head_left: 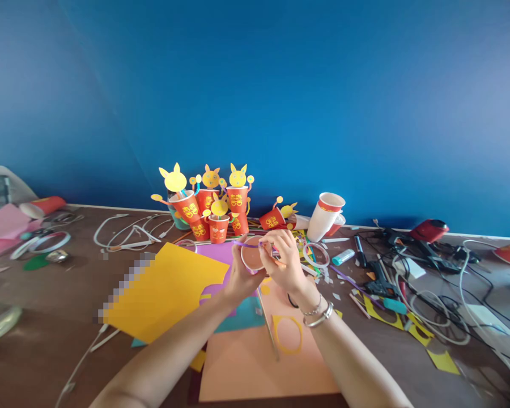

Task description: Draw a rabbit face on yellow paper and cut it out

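My left hand (240,274) is wrapped round a paper cup (254,258), whose round opening or base faces me. In my right hand (284,258), the fingers pinch a thin purple strip (247,245) that lies across the cup's upper rim. Something thin and orange shows under the right fingers, too small to name. Below the hands lie peach paper (238,362), a yellow paper ring (287,334) and a thin stick (270,326). A large yellow sheet (165,289) is to the left of the hands.
Red cups with yellow animal heads (186,207) stand behind the hands. Stacked white cups (325,216), a tape roll (316,255) and a glue stick (343,257) are right of them. A glue gun (382,280) sits among tangled cables and paper scraps. A blue wall (280,102) rises behind.
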Tool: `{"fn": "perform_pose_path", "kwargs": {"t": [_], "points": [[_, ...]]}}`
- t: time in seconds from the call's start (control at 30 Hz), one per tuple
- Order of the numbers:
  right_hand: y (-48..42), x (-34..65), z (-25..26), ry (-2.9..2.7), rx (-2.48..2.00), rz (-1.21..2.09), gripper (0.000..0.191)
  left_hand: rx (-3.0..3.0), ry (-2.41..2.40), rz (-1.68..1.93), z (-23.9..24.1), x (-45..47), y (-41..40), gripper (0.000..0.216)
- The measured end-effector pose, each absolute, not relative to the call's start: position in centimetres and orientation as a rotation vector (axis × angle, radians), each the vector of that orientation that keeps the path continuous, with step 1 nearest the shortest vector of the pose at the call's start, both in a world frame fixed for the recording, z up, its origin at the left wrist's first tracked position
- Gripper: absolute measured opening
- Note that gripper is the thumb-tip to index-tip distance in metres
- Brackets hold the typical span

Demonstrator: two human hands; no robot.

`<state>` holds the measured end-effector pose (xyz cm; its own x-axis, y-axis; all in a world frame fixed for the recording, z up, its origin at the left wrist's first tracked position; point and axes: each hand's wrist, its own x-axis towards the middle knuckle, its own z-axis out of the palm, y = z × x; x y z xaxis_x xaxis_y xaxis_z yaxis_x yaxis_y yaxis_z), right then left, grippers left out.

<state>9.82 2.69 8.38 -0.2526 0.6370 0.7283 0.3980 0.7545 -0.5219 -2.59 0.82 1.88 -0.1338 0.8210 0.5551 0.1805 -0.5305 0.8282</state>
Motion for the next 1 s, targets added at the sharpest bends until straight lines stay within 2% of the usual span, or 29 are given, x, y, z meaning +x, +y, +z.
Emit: {"fn": "perform_pose_path", "kwargs": {"t": [0.07,0.13,0.17,0.23,0.33,0.53,1.0], "points": [[2.7,10.7,9.2,-1.939,-0.812,0.366,0.023,1.605,1.077,1.717,2.1,-2.8,1.1,0.067],[2.7,11.9,10.2,-1.993,-0.769,0.569,0.051,1.544,1.047,1.682,2.4,-2.9,1.2,0.062],[2.6,12.5,10.7,-1.983,-0.724,0.7,0.057,1.511,1.03,1.644,2.6,-2.9,1.2,0.061],[2.6,13.5,11.5,-1.851,-0.699,0.884,0.045,1.46,0.992,1.545,3.0,-2.9,1.0,0.061],[3.0,14.2,11.8,-1.708,-0.775,1.002,0.039,1.475,0.877,1.356,3.6,-2.8,0.5,0.064],[4.4,14.0,10.3,-1.858,-0.866,1.24,0.027,1.539,0.799,1.087,3.3,-3.0,0.0,0.079],[4.7,13.6,8.8,-2.077,-0.807,0.817,0.026,1.476,0.816,1.167,3.5,-3.1,0.6,0.065]]}}
